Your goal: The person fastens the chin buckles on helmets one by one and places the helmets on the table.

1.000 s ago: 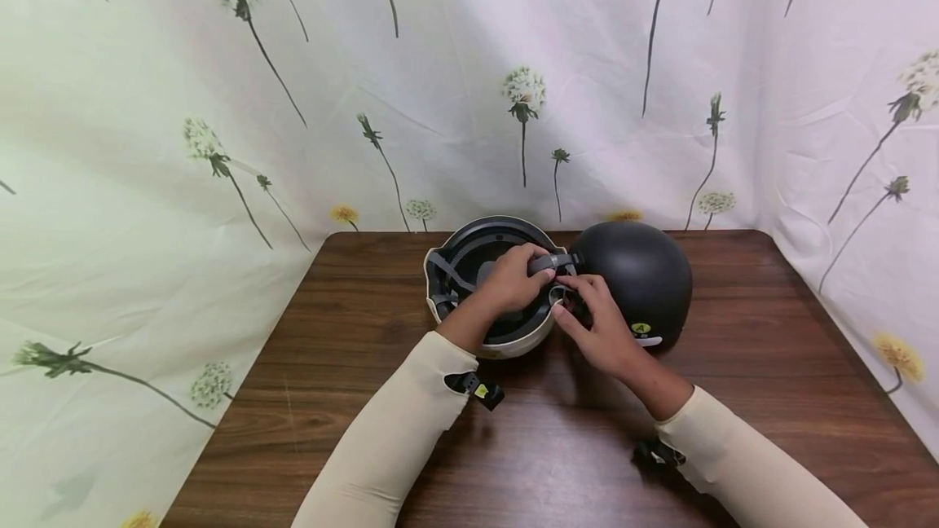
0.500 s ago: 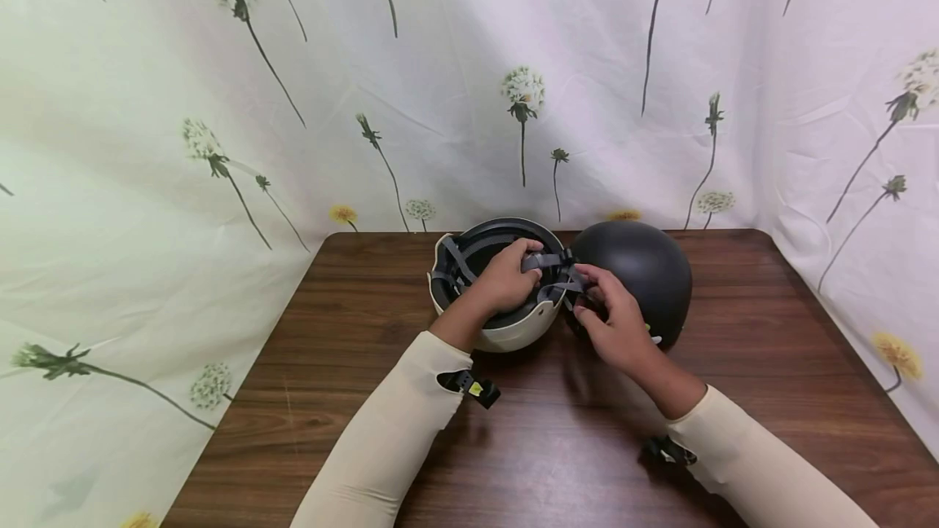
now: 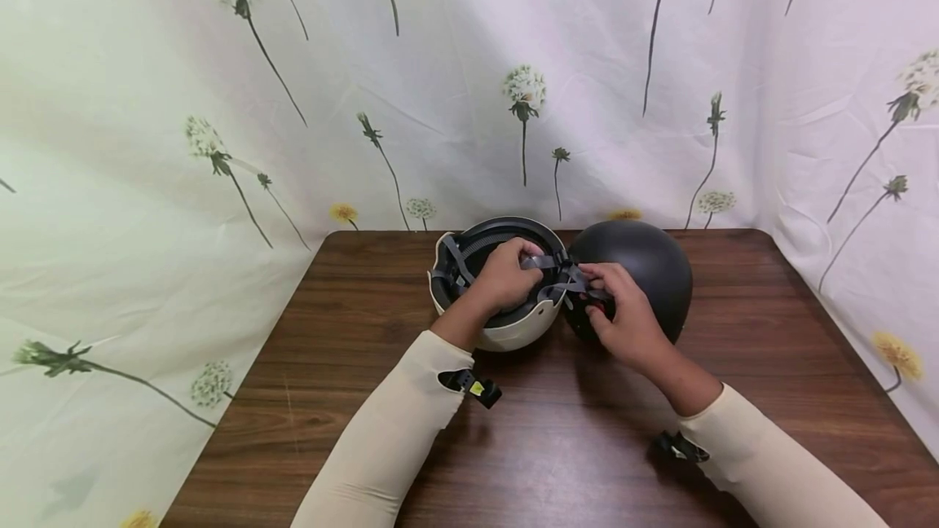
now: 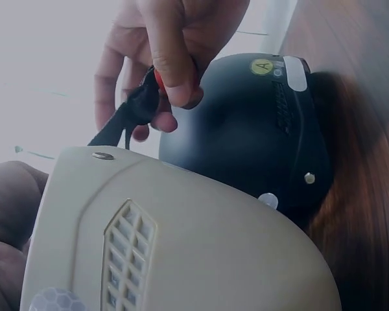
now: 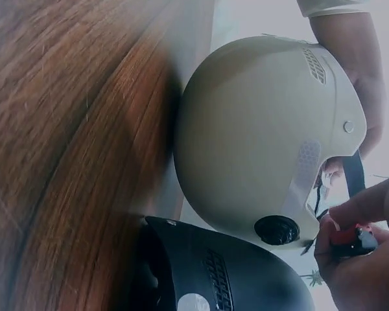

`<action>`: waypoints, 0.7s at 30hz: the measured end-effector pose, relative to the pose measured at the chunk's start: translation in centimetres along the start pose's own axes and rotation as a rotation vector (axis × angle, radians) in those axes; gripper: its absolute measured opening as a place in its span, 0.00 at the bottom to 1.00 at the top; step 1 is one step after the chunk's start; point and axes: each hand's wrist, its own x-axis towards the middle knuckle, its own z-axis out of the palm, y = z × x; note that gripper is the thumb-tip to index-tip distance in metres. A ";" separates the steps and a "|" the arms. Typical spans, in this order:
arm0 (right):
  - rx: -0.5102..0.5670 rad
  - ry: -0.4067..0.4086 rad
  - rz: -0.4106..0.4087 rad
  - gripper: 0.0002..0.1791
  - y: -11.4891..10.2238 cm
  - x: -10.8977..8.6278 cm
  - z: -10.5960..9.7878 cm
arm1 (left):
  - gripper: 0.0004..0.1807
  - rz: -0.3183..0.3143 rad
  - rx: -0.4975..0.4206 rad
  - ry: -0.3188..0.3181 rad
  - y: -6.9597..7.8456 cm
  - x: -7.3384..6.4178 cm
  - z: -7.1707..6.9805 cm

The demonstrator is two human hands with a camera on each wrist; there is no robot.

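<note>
An off-white helmet (image 3: 513,338) lies upside down on the table, its dark padded inside facing up. Over that opening, my left hand (image 3: 504,277) pinches a grey chin strap (image 3: 540,262). My right hand (image 3: 625,310), just beyond the helmet's right rim, holds a black buckle with a red part (image 5: 353,241) between thumb and fingers. From the rim, dark webbing (image 4: 123,122) runs up to that hand. In the left wrist view, the off-white shell covers part of my left hand. A matte black helmet (image 3: 649,259) sits dome up against the off-white one, behind my right hand.
Both helmets stand at the back of a brown wood-grain table (image 3: 330,332), close to its far edge. Behind and beside the table hangs a white cloth with printed dandelions (image 3: 455,88).
My right hand has moved right, drawing out the strap and buckle. The off-white helmet has turned and tilted slightly. My left hand has hardly shifted, and the black helmet stays put.
</note>
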 end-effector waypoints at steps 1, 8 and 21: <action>-0.003 -0.001 0.000 0.35 0.0 0.0 -0.1 | 0.15 0.000 -0.027 0.009 0.0 0.0 0.0; 0.118 0.028 0.057 0.30 0.1 -0.2 -1.0 | 0.21 0.006 -0.180 0.022 -0.2 0.2 -0.2; 0.127 0.079 0.149 0.23 0.0 -0.2 -2.4 | 0.14 -0.095 -0.220 -0.022 0.2 -0.1 -0.1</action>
